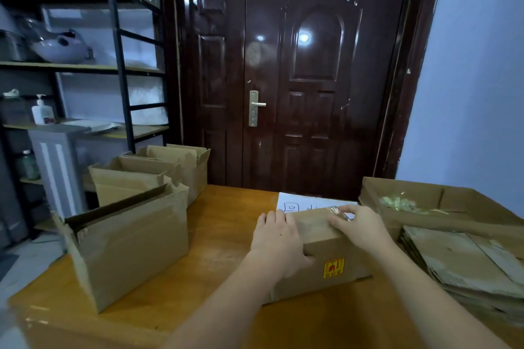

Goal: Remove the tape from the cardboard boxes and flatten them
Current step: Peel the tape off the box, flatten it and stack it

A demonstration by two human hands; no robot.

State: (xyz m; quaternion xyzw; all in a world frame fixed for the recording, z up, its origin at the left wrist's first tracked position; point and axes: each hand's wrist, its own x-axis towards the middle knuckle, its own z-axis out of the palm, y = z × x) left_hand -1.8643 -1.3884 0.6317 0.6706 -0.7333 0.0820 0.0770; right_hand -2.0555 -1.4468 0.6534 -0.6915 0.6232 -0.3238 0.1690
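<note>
A closed box (326, 252) is set on the table (221, 238), near its middle. The left hand (279, 244) is laid on the box's left end, and the right hand (358, 225) on its top toward the far right corner, where a strip of tape (338, 212) is pinched. A sheet of paper (300, 202) lies just behind the box. Three open boxes are lined up on the table's left side: the nearest (127, 246) in front, a second (127, 181) behind it, a third (181, 161) farthest back. To the right, a stack of flattened cardboard (465, 263) is placed, with an open carton (442, 207) behind it. Shelves (85, 65) are found at far left, a door (297, 71) behind the table.
</note>
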